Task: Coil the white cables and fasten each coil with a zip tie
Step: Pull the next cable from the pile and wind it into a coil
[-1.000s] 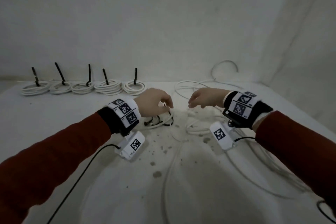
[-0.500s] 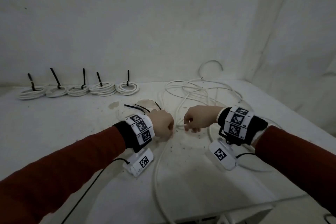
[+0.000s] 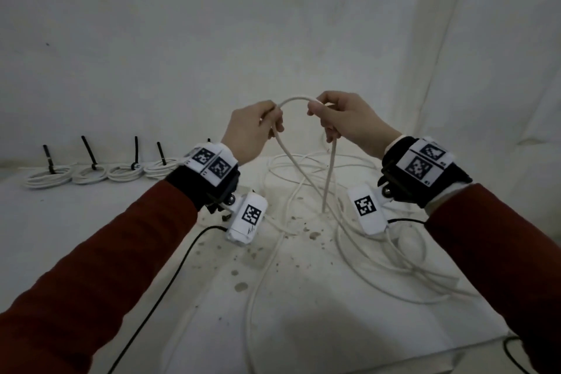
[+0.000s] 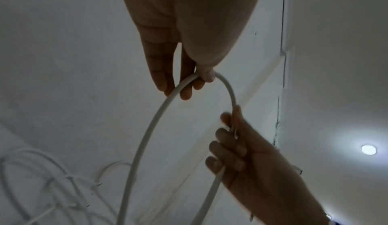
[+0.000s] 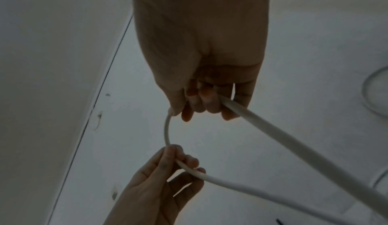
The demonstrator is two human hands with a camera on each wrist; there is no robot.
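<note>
My left hand (image 3: 253, 130) pinches the white cable (image 3: 296, 99) between thumb and fingertips; my right hand (image 3: 343, 123) grips the same cable, fingers curled round it. Both are raised above the surface (image 3: 91, 228). The cable arcs between them, and its two runs drop toward 6 o'clock into the loose cable tangle (image 3: 379, 255). At 9 o'clock, along the wall, finished coils (image 3: 88, 173) lie in a row, each with a black zip tie (image 3: 89, 153) standing up.
</note>
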